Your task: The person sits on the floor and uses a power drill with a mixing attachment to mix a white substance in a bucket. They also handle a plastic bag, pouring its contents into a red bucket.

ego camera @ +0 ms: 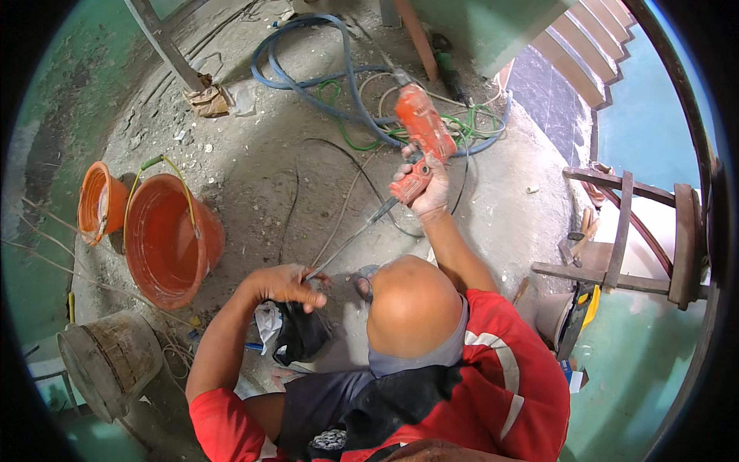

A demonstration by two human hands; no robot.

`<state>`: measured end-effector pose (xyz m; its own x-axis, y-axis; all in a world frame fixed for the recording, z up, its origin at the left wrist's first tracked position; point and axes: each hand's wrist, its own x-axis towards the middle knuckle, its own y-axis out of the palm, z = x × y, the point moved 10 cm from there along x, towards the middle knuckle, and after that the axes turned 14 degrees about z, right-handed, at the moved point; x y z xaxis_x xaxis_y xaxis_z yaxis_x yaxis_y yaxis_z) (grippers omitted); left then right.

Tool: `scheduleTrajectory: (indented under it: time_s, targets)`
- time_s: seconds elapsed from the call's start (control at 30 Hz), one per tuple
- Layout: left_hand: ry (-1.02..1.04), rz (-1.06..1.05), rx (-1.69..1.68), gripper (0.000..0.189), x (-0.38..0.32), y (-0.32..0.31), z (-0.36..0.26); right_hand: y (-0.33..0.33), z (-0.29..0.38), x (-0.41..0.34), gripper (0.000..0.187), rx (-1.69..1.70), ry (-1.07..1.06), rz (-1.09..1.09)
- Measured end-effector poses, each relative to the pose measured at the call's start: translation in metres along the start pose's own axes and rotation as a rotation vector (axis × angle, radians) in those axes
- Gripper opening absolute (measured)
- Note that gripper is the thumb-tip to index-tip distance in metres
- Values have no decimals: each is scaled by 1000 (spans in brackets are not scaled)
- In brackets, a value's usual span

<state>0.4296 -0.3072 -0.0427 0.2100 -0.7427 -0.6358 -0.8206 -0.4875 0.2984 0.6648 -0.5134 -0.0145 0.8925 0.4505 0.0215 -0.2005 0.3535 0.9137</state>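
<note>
My right hand grips the rear handle of a red, dust-covered power drill. Its chuck points away from me, and a long, blurred bit extends from it. From the handle's black sleeve, a grey power cord runs taut down to my left hand, where it passes between thumb and fingers. Just below that hand, a black plastic bag with some white material lies on the floor. My bare knee is raised between my arms.
An orange bucket and a smaller orange pail stand left, near a dirty tub. Beyond the drill lie a coiled blue hose and green cords. A wooden frame and a hammer are on the right.
</note>
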Motion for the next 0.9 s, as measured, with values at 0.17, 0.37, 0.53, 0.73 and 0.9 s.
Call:
scheduleTrajectory:
  time_s: [0.17,0.37,0.53,0.73,0.9]
  targets:
    - [-471,-418,826,42,-48,-89,6,-83,10,5,49,22,-66,-129]
    - [65,-1750,1334,30,-206,-140,-225,-99,-16,26,48,175,-102,-149]
    - [-258,-1226,1260,74,-153,-161,-199,-115,-23,49,47,232,-173,-205]
    - [-406,-1144,1242,70,-154,-127,-141,-141,-36,33,46,272,-174,-298]
    - [-360,-1137,1164,62,-156,-120,-117,-143,-50,30,49,263,-135,-274]
